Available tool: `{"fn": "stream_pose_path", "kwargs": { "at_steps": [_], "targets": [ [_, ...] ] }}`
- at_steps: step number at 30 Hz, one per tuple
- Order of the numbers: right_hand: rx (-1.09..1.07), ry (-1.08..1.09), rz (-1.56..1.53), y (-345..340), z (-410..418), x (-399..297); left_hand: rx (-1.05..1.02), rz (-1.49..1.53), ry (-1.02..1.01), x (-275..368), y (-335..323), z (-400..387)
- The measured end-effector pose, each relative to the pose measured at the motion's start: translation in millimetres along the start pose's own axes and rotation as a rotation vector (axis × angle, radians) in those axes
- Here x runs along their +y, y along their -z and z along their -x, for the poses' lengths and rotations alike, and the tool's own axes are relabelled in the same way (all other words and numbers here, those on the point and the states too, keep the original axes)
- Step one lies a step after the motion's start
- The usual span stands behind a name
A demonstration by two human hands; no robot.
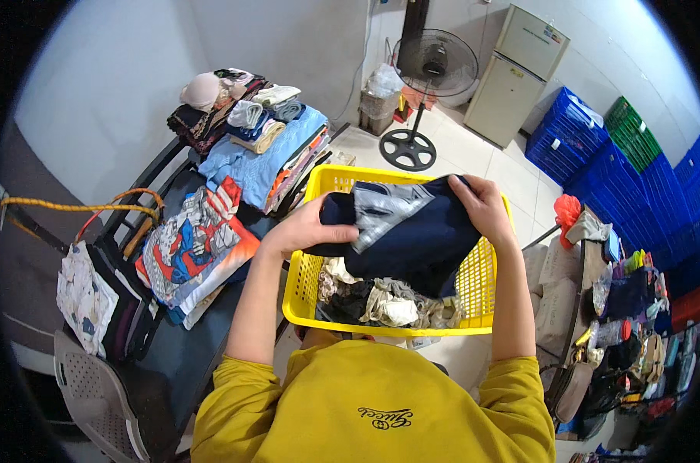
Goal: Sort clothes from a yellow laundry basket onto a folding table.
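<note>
Between my two hands hangs a navy garment (410, 240) with a grey patterned panel on its upper left part. My left hand (303, 228) grips its left end, the thumb lying over the cloth near the grey panel. At its upper right corner, my right hand (481, 205) pinches the fabric. The garment is held above a yellow perforated plastic laundry basket (296, 315) in front of me. Inside the basket lie crumpled white, beige and black clothes (399, 311); the garment hides part of them.
Left, a dark bench (196, 341) bears a stack of folded clothes (251, 156), a printed shirt pile (196, 237) and another pile (86, 295). A pedestal fan (422, 110) and refrigerator (514, 75) stand ahead. Blue crates (567, 130) and a cluttered table (581, 278) are right.
</note>
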State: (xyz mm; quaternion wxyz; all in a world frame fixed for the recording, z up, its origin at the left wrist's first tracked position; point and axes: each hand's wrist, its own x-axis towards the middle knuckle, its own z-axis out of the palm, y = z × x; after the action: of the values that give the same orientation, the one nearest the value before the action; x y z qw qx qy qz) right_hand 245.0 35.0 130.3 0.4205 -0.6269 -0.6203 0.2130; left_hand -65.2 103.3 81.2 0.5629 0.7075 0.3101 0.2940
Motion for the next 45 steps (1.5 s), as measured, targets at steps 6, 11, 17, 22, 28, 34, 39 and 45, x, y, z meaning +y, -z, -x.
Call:
{"fn": "stream_pose_path", "kwargs": {
  "at_steps": [6, 11, 17, 22, 28, 34, 39, 45],
  "targets": [
    [0.046, 0.007, -0.001, -20, 1, 39, -0.09, 0.47, 0.081, 1, 6, 17],
    [-0.156, -0.062, -0.279, -60, 36, 0, -0.014, 1.038, -0.025, 4, -37, 7],
    [-0.181, -0.073, -0.256, -160, 81, 16, -0.2, 1.399, -0.099, -11, -42, 6],
    [-0.163, -0.182, -0.31, -144, 71, 52, -0.16, 1.504, -0.293, -2, -22, 15],
    [-0.191, -0.109, -0.894, -95, 61, -41, 0.024, 1.13, -0.115, -13, -33, 23],
    [0.194, 0.091, -0.653, -51, 33, -42, 0.114, 0.573, -0.23, 5, -32, 23],
    [0.267, 0.175, -0.595, -14, 30, -49, -0.042, -0.874, -0.175, -55, -28, 35],
    [0.37, -0.03, -0.247, 23, 25, 29, 0.335, -0.852, -0.227, -18, 30, 38]
  ]
}}
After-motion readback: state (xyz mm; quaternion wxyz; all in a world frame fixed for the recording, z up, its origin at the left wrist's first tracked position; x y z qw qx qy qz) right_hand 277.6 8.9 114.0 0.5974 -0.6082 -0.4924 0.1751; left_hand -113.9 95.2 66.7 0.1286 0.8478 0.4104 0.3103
